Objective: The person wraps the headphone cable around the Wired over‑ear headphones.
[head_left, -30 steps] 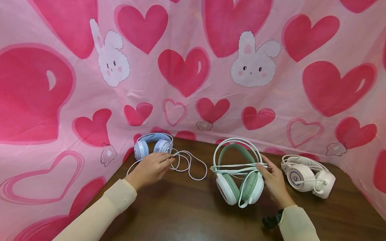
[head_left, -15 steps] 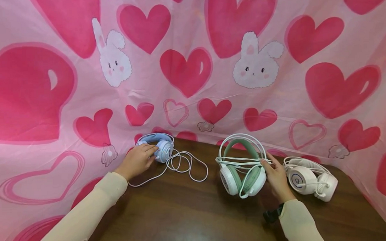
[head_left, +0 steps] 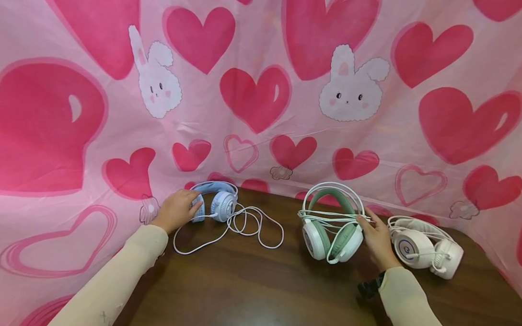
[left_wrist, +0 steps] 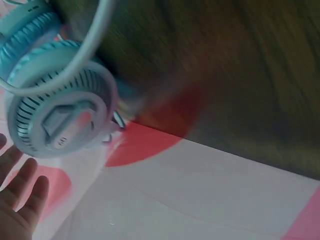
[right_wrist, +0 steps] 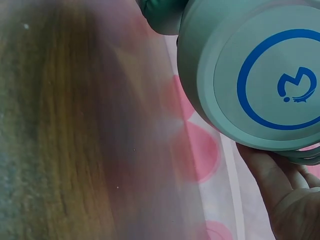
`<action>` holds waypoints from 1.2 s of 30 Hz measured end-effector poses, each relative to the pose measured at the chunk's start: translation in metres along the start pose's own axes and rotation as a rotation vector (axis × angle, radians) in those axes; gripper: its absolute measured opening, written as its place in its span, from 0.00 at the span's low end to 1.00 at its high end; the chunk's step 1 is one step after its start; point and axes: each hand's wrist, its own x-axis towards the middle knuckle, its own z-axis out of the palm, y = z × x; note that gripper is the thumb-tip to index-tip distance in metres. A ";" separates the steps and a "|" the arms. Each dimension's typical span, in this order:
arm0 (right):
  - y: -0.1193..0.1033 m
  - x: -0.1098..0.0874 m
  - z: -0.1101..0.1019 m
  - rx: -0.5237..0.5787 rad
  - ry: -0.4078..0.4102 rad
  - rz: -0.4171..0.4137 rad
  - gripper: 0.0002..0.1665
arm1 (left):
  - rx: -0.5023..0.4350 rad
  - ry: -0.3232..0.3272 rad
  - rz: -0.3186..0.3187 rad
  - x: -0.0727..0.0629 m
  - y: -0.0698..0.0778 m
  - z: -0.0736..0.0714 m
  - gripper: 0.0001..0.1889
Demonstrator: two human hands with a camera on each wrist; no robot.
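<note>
Light-blue headphones (head_left: 223, 206) stand at the back left of the table, their white cable (head_left: 260, 230) looped in front and to the right. My left hand (head_left: 176, 210) is at their left ear cup; in the left wrist view its fingers (left_wrist: 35, 197) are spread and fairly straight beside the cup (left_wrist: 65, 117). Whether they touch it is hard to tell. White headphones with green pads (head_left: 314, 240) hang tilted in my right hand (head_left: 377, 240), which grips them at the right side where the bundled cable crosses. The right wrist view shows their round ear cup (right_wrist: 200, 85) above the hand.
White headphones (head_left: 412, 249) with a wrapped cable lie at the right, close beside my right hand. A pink cloth with hearts and rabbits (head_left: 248, 38) walls in the back and sides of the brown wooden table (head_left: 248, 288).
My left hand has moved left, from the cable in front of the blue headphones to their left ear cup. The green-padded headphones have risen slightly in my right hand.
</note>
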 end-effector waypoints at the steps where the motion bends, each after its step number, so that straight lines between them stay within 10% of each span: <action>1: 0.001 0.001 0.000 -0.016 0.007 -0.002 0.32 | -0.005 -0.014 -0.020 0.000 -0.002 0.000 0.21; 36: 0.028 0.038 0.010 0.071 -0.053 0.147 0.34 | -0.478 -0.373 -0.667 0.022 -0.029 0.022 0.48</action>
